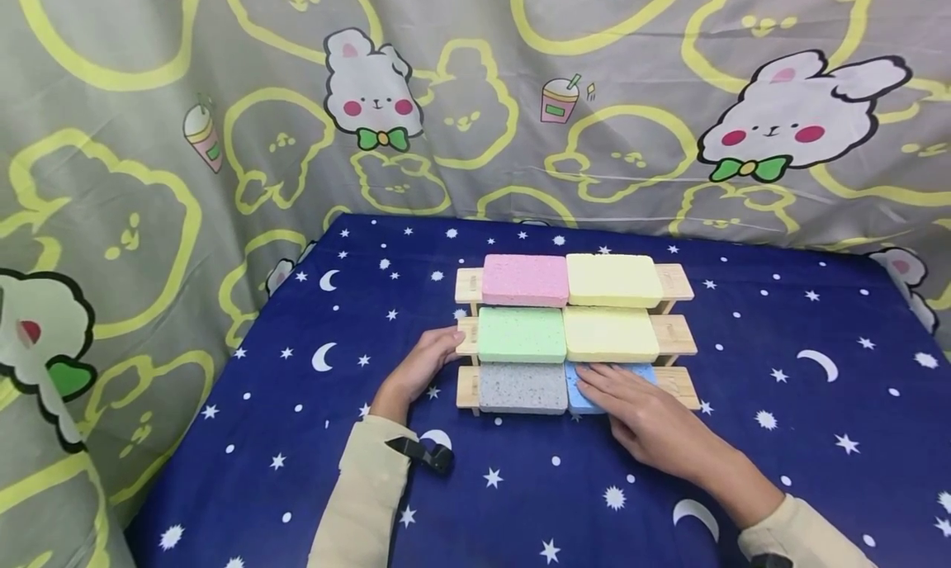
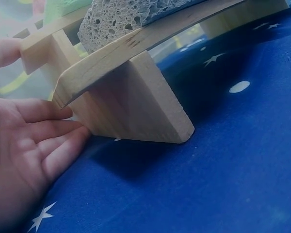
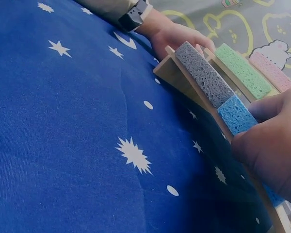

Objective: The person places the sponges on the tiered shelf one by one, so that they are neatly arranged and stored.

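Observation:
A wooden slatted rack (image 1: 674, 333) bears two columns of sponges. On the left lie a pink sponge (image 1: 524, 279), a green sponge (image 1: 520, 334) and a grey sponge (image 1: 522, 388). A yellow sponge (image 1: 613, 279) lies at the back right, another yellow sponge (image 1: 611, 333) in the middle, and a blue sponge (image 3: 237, 115) in front. My left hand (image 1: 427, 360) holds the rack's left end, thumb at a slat and fingers (image 2: 63, 138) against the leg below. With thumb and fingers, my right hand (image 1: 646, 415) grips the blue sponge, partly covering it.
The rack stands on a dark blue cloth (image 1: 282, 469) printed with white stars and moons. Grey curtains (image 1: 475, 7) with cartoon figures hang behind and at the left. A black strap (image 1: 423, 454) is round the left sleeve.

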Demonstrator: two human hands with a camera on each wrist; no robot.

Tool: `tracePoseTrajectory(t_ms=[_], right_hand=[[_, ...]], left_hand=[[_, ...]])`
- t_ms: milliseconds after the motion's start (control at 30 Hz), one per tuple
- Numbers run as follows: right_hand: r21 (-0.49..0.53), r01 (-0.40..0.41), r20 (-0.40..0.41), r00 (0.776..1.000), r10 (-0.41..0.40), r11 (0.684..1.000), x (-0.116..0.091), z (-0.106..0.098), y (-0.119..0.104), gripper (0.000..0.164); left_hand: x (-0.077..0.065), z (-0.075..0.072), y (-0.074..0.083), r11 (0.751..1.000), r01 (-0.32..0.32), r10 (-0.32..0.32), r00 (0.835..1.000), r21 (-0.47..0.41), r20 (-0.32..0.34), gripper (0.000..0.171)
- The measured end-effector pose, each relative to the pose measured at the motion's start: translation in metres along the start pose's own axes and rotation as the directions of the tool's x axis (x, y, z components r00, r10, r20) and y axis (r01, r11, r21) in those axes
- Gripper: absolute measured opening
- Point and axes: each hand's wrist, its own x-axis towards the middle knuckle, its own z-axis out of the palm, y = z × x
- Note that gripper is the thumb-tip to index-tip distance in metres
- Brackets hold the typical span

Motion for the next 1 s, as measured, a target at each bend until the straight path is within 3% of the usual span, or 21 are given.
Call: tracePoseTrajectory(t_ms=[267, 467, 600, 833, 1000], right_hand=[[-0.007, 0.0, 0.008, 1.0, 0.0, 1.0, 0.001, -0.001, 0.004, 0.064], [-0.007, -0.059, 0.049, 0.997, 0.059, 0.998, 0.001, -0.002, 0.002, 0.06], [-0.005, -0.095, 0.031, 0.995, 0.095, 0.995, 0.0, -0.004, 0.0, 0.058], [0.031, -0.073, -0.135, 0.988, 0.077, 0.997, -0.004, -0.015, -0.003, 0.043], [0.037, -0.021, -0.319, 0.947, 0.032, 0.999, -0.003, -0.03, -0.002, 0.045]], left_hand=[[0.003, 0.002, -0.001, 1.0, -0.009, 0.009, 1.0, -0.02, -0.019, 0.05], [0.006, 0.001, -0.005, 0.999, -0.014, 0.013, 1.0, -0.033, -0.006, 0.049], [0.006, 0.003, -0.006, 0.999, -0.018, 0.018, 1.0, -0.034, -0.005, 0.05], [0.005, 0.002, -0.004, 1.0, -0.014, 0.014, 1.0, -0.017, -0.005, 0.05], [0.004, 0.003, -0.006, 1.0, -0.01, 0.01, 1.0, -0.027, -0.016, 0.049]])
